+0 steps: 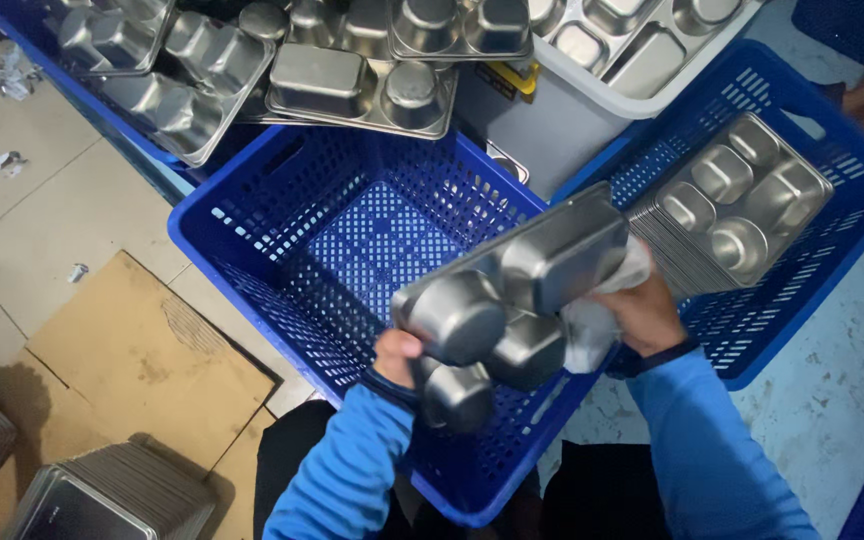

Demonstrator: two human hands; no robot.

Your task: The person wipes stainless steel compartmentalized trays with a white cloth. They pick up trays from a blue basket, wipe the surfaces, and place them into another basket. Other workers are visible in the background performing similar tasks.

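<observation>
- Left of the empty blue crate [282, 215], flattened cardboard sheets [142, 365] lie on the tiled floor, and a stack of steel trays [112, 495] stands below them, near the bottom edge of the view.
- Above that crate, at its far rim, upturned steel compartment trays [362, 85] lie in a loose heap, some overlapping each other.
- Over the near side of the crate, the left hand [395, 357] grips the lower left edge of a steel compartment tray [512, 300]; the fingers are clenched round its rim, with the thumb showing on the near side.
- That held tray is turned underside up and tilted, so its rounded compartments bulge toward the camera; it hangs above the crate's near right corner and touches neither floor nor crate.
- At the tray's right edge, the right hand [642, 312] holds a pale cloth [592, 330], the fingers closed on it and pressing it against the metal.
- Right of the empty crate, a second blue crate [852, 215] holds a neat stack of trays [742, 205], compartments facing up.
- Above the gap between the two crates stands a grey bin [552, 120] with more trays resting on top.
</observation>
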